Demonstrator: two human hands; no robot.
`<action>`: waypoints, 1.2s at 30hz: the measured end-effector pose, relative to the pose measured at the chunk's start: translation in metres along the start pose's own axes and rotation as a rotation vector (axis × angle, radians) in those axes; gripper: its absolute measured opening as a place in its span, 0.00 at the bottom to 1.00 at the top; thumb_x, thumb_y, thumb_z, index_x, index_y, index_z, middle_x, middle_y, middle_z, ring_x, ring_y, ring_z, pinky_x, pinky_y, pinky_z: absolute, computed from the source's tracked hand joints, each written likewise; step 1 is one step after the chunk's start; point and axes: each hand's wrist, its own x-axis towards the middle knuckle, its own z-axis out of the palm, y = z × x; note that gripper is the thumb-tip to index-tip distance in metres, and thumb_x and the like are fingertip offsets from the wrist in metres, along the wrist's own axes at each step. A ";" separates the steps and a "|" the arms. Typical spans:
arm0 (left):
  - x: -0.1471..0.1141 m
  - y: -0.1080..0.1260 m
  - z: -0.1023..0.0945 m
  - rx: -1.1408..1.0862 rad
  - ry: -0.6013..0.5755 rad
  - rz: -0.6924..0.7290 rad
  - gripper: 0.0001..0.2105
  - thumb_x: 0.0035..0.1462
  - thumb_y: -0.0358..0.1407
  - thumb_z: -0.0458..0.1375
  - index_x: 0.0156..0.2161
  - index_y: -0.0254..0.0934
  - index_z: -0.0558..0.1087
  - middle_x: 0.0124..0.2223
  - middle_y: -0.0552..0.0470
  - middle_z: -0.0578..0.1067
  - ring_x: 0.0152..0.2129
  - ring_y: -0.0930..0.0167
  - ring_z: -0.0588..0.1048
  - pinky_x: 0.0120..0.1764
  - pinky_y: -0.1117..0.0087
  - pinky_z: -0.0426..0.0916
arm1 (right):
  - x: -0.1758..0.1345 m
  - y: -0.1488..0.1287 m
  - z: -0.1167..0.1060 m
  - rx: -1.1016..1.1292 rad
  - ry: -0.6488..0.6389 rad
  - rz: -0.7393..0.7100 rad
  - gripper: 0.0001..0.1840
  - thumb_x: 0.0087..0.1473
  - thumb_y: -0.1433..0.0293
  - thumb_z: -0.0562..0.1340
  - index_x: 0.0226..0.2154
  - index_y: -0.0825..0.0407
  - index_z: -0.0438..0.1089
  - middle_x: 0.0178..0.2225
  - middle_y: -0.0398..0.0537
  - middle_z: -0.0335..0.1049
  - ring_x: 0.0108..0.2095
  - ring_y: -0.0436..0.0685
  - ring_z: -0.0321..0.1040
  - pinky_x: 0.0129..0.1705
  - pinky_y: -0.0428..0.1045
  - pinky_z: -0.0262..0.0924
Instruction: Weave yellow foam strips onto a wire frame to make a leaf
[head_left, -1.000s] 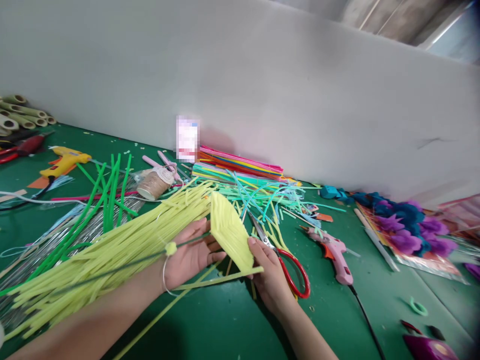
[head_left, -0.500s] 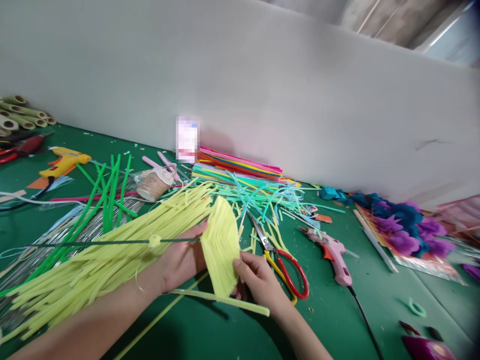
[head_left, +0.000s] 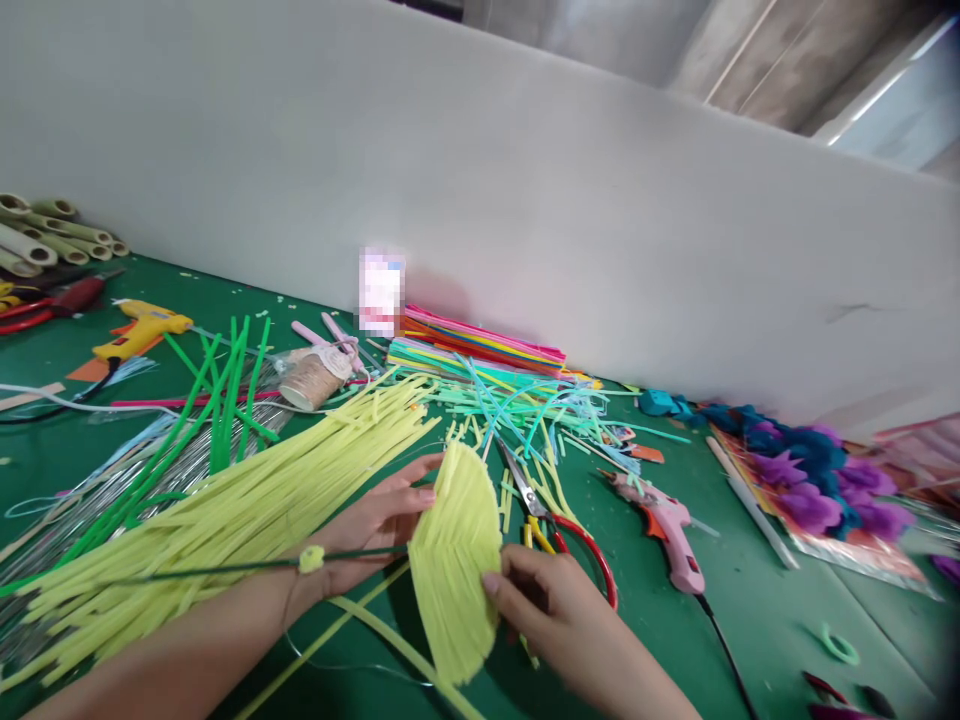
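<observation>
A yellow leaf-shaped piece (head_left: 454,560) made of side-by-side pipe cleaners is held up in the middle of the view. My left hand (head_left: 382,520) grips it from behind at its left edge, fingers partly hidden. On the right edge, my right hand (head_left: 551,605) pinches the piece between thumb and fingers. A dark green stem (head_left: 225,568) with a small yellow knot (head_left: 310,559) crosses my left wrist and meets the piece. Below it, a loose yellow pipe cleaner (head_left: 397,640) slants down. Thin clear wire curves under my left wrist.
A heap of yellow pipe cleaners (head_left: 247,490) lies left. Red-handled scissors (head_left: 592,550) and a pink glue gun (head_left: 667,530) are on the right. Further back are coloured pipe cleaners (head_left: 480,345), a twine spool (head_left: 315,378) and a yellow glue gun (head_left: 142,330). Purple flowers (head_left: 810,480) sit far right.
The yellow leaf-shaped piece and both hands have moved lower and slightly right in view. The stem has tilted, and the loose pipe cleaner below now slants more steeply.
</observation>
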 end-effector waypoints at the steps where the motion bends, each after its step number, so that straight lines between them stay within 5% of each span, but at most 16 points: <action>1: 0.000 -0.001 0.000 0.006 -0.026 -0.001 0.26 0.55 0.28 0.56 0.59 0.39 0.60 0.44 0.46 0.77 0.36 0.66 0.77 0.42 0.65 0.68 | 0.001 0.003 0.001 0.041 -0.004 0.018 0.21 0.59 0.53 0.54 0.25 0.53 0.62 0.21 0.41 0.65 0.21 0.47 0.60 0.21 0.41 0.53; 4: 0.000 -0.004 0.002 0.026 -0.060 -0.009 0.28 0.54 0.26 0.57 0.60 0.42 0.59 0.52 0.43 0.73 0.43 0.62 0.75 0.46 0.60 0.67 | 0.005 0.010 0.010 0.253 -0.150 0.079 0.22 0.58 0.51 0.53 0.26 0.52 0.61 0.19 0.40 0.65 0.18 0.47 0.60 0.18 0.41 0.53; 7: 0.000 -0.004 0.004 0.006 -0.016 -0.002 0.29 0.57 0.27 0.56 0.62 0.46 0.56 0.56 0.42 0.70 0.45 0.59 0.74 0.48 0.56 0.66 | 0.008 0.013 0.017 0.260 -0.135 0.072 0.23 0.58 0.50 0.52 0.25 0.51 0.62 0.18 0.41 0.66 0.17 0.47 0.59 0.17 0.41 0.52; 11: 0.000 -0.002 0.006 -0.011 0.015 0.000 0.28 0.58 0.29 0.56 0.62 0.42 0.55 0.54 0.38 0.71 0.45 0.58 0.75 0.48 0.55 0.66 | 0.012 0.016 0.007 0.126 0.112 0.008 0.22 0.59 0.52 0.52 0.25 0.51 0.65 0.21 0.43 0.70 0.19 0.49 0.62 0.19 0.43 0.52; 16: 0.002 -0.005 0.001 0.028 -0.047 0.016 0.39 0.53 0.24 0.59 0.65 0.50 0.47 0.54 0.43 0.71 0.49 0.59 0.72 0.51 0.54 0.62 | 0.006 0.027 -0.019 -0.215 0.482 0.035 0.18 0.56 0.53 0.56 0.27 0.49 0.66 0.20 0.42 0.66 0.21 0.53 0.62 0.23 0.47 0.52; 20: 0.005 -0.007 -0.002 0.058 -0.070 0.010 0.37 0.53 0.23 0.58 0.64 0.48 0.50 0.55 0.43 0.70 0.50 0.58 0.71 0.53 0.54 0.61 | -0.003 0.040 -0.023 -0.513 0.564 0.103 0.18 0.50 0.54 0.61 0.39 0.49 0.65 0.36 0.50 0.71 0.33 0.61 0.70 0.32 0.51 0.60; 27: 0.005 -0.006 -0.001 0.055 -0.049 0.002 0.38 0.56 0.25 0.57 0.65 0.52 0.43 0.54 0.43 0.71 0.51 0.57 0.70 0.54 0.51 0.59 | -0.004 0.051 -0.020 -0.547 0.493 0.131 0.23 0.55 0.57 0.56 0.50 0.51 0.60 0.41 0.57 0.71 0.40 0.65 0.71 0.37 0.54 0.63; 31: 0.004 -0.008 -0.002 0.086 -0.027 0.048 0.40 0.54 0.24 0.57 0.64 0.57 0.42 0.55 0.45 0.68 0.49 0.59 0.72 0.52 0.52 0.61 | -0.001 0.051 -0.028 -0.514 0.449 0.122 0.20 0.55 0.66 0.53 0.51 0.51 0.59 0.35 0.52 0.72 0.32 0.61 0.72 0.29 0.50 0.59; 36: 0.003 -0.011 -0.004 0.105 -0.043 0.048 0.32 0.51 0.21 0.55 0.58 0.51 0.54 0.58 0.44 0.66 0.51 0.60 0.70 0.52 0.55 0.61 | 0.002 0.048 -0.030 -0.447 0.470 0.167 0.20 0.48 0.69 0.58 0.46 0.49 0.60 0.21 0.39 0.66 0.22 0.57 0.64 0.23 0.46 0.49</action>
